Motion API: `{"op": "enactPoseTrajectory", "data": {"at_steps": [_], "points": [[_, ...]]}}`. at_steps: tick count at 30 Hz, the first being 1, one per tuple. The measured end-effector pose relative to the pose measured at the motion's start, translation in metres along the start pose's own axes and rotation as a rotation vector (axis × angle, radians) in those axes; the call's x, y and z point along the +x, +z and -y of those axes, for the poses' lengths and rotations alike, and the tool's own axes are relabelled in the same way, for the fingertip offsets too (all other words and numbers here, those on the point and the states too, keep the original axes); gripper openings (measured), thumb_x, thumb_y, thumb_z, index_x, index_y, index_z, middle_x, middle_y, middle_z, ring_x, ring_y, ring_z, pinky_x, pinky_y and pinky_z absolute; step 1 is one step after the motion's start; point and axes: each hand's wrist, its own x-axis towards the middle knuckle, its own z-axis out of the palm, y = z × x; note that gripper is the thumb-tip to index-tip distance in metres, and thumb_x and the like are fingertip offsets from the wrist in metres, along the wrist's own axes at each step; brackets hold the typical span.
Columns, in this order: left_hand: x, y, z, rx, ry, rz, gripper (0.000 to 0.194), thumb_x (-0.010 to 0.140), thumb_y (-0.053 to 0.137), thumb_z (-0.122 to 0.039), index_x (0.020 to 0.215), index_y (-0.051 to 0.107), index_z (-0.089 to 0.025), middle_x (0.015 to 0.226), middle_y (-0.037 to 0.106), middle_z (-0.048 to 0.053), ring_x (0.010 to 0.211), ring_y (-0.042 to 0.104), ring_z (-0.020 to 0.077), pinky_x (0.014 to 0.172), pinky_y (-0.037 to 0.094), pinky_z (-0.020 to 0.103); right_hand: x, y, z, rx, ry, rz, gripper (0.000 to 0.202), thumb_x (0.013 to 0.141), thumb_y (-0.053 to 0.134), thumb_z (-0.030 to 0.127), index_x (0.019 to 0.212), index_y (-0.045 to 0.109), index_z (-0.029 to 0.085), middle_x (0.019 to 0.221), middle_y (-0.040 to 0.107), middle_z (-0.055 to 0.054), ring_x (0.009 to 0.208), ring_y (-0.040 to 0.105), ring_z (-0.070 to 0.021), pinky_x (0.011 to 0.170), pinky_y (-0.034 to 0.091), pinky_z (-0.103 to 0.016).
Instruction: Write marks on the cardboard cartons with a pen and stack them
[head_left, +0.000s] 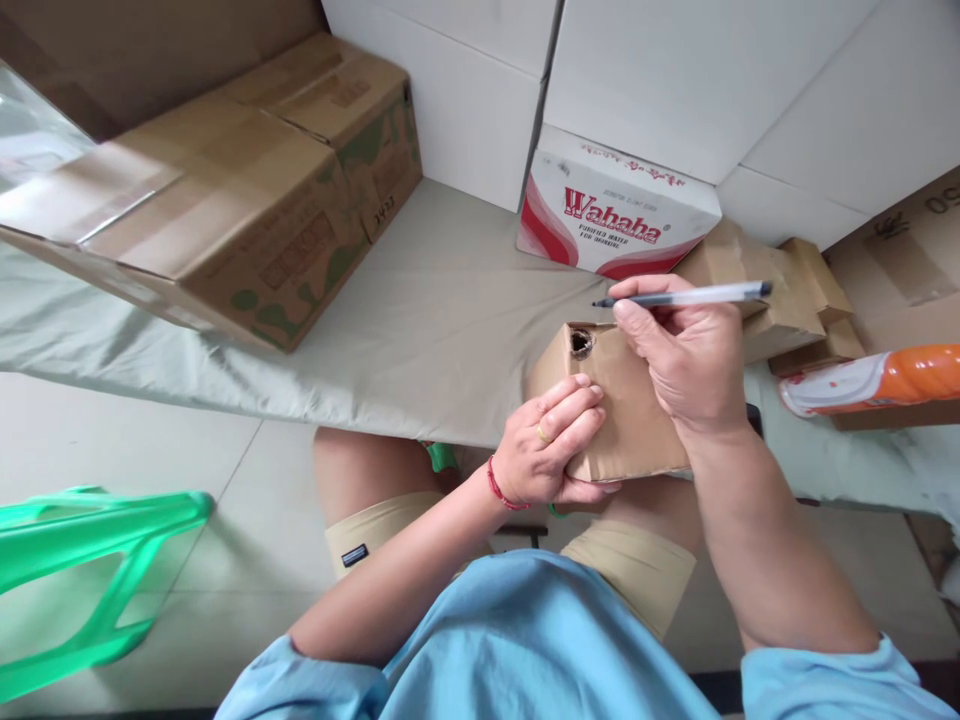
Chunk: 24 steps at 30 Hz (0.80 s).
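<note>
A small brown cardboard box (630, 420) rests at the table's near edge, over my lap. A ragged dark hole (581, 343) is cut near its far left corner. My left hand (555, 440) grips the box's left side, fingers on top and thumb along the near edge. Above the box's right side, my right hand (690, 345) is closed round a pen (697, 296) with a clear barrel and dark grip. The pen's tip points left, just beyond the hole and apart from the box as far as I can see.
Large brown cartons (247, 200) stand at the left on the cloth-covered table (450, 300). At the back is a white and red Wahaha carton (619, 210). Smaller cardboard boxes (757, 280) and an orange and white can (877, 380) are at right. A green plastic stool (105, 580) is on the floor.
</note>
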Motion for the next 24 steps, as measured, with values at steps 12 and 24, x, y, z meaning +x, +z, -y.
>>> {"op": "enactPoseTrajectory", "data": {"at_steps": [12, 24], "points": [[-0.0013, 0.0005, 0.0002, -0.042, -0.019, 0.012, 0.081, 0.1, 0.065, -0.07, 0.153, 0.053, -0.01, 0.131, 0.074, 0.02, 0.138, 0.069, 0.0371, 0.114, 0.063, 0.054, 0.0022, 0.001, 0.0077, -0.361, -0.188, 0.088, 0.023, 0.109, 0.055, 0.042, 0.095, 0.059, 0.025, 0.068, 0.061, 0.002, 0.06, 0.056, -0.0152, 0.065, 0.043, -0.031], [-0.003, 0.0011, 0.0011, -0.056, -0.018, 0.013, 0.082, 0.098, 0.07, -0.069, 0.154, 0.052, -0.013, 0.135, 0.073, 0.02, 0.14, 0.067, 0.0376, 0.116, 0.061, 0.055, 0.0014, 0.0008, 0.0098, -0.327, -0.15, 0.084, 0.034, 0.107, 0.058, 0.055, 0.091, 0.062, 0.025, 0.066, 0.059, 0.002, 0.057, 0.051, -0.0154, 0.062, 0.04, -0.031]]}}
